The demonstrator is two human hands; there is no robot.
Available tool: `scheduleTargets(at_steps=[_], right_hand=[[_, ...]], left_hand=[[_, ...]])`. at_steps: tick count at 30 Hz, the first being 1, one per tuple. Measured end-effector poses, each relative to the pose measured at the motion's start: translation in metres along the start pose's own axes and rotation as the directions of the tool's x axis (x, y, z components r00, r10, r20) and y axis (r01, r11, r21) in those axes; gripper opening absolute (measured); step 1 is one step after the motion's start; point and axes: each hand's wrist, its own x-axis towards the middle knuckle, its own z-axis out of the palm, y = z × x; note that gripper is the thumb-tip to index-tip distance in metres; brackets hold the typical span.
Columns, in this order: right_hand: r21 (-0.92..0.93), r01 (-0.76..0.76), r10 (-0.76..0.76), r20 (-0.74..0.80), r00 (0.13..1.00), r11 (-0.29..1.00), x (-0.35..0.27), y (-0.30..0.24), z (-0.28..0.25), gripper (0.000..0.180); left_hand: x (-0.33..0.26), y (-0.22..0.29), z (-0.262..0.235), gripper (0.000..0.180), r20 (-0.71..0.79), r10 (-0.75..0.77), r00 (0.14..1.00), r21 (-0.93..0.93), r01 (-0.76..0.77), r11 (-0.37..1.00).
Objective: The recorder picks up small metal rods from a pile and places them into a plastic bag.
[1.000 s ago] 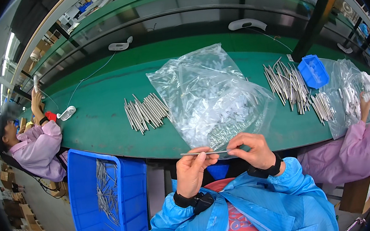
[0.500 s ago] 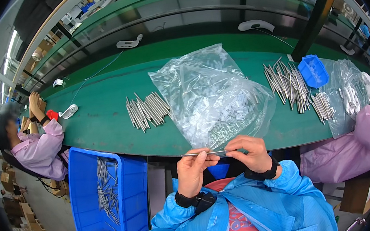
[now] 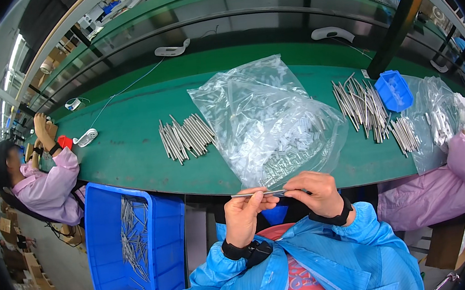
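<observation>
A thin metal rod (image 3: 271,192) lies level between my hands at the table's near edge. My left hand (image 3: 243,217) grips it with thumb and fingers, and its left end sticks out past them. My right hand (image 3: 318,192) pinches at its right end; whether a small clear piece sits in those fingertips I cannot make out. Just beyond my hands, a clear plastic bag (image 3: 250,95) holds many small translucent pieces (image 3: 291,139). To its left a bundle of metal rods (image 3: 185,138) rests on the green table (image 3: 125,150); a larger rod pile (image 3: 361,103) lies to its right.
A blue crate (image 3: 167,248) with loose rods stands at my left. Right of the bag are a small blue bin (image 3: 394,90) and a shorter rod bundle (image 3: 405,134). White devices (image 3: 173,49) lie along the far strip. Co-workers in pink sleeves (image 3: 49,184) sit on both sides.
The rod and my left hand have shifted slightly to the right. White devices on the far strip have moved to the right. My grip looks the same.
</observation>
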Motion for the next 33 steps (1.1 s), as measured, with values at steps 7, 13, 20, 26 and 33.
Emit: scheduleTargets(at_steps=[7, 13, 20, 26, 33], right_hand=[[-0.03, 0.033, -0.033, -0.016, 0.999, 0.999, 0.001, 0.0, 0.005, 0.017], [-0.052, 0.088, -0.088, 0.003, 0.996, 0.995, 0.004, 0.002, 0.009, 0.017], [-0.041, 0.066, -0.067, -0.005, 0.998, 0.997, 0.004, 0.001, 0.004, 0.016], [-0.05, 0.116, -0.117, -0.011, 0.993, 0.992, 0.006, 0.004, 0.012, 0.017], [-0.027, 0.025, -0.025, 0.008, 1.0, 0.999, 0.007, 0.0, 0.004, 0.018]], left_hand=[[0.0, -0.002, -0.001, 0.022, -0.008, -0.009, 1.0, -0.011, 0.009, 1.0], [0.001, -0.002, -0.001, 0.022, -0.003, -0.037, 0.999, -0.018, 0.037, 0.999], [0.003, -0.001, -0.006, 0.023, 0.001, -0.028, 1.0, -0.041, 0.028, 0.999], [0.003, -0.003, -0.003, 0.023, 0.001, -0.053, 0.999, -0.07, 0.053, 0.996], [0.005, 0.0, -0.01, 0.023, 0.005, -0.04, 0.999, -0.081, 0.04, 0.996]])
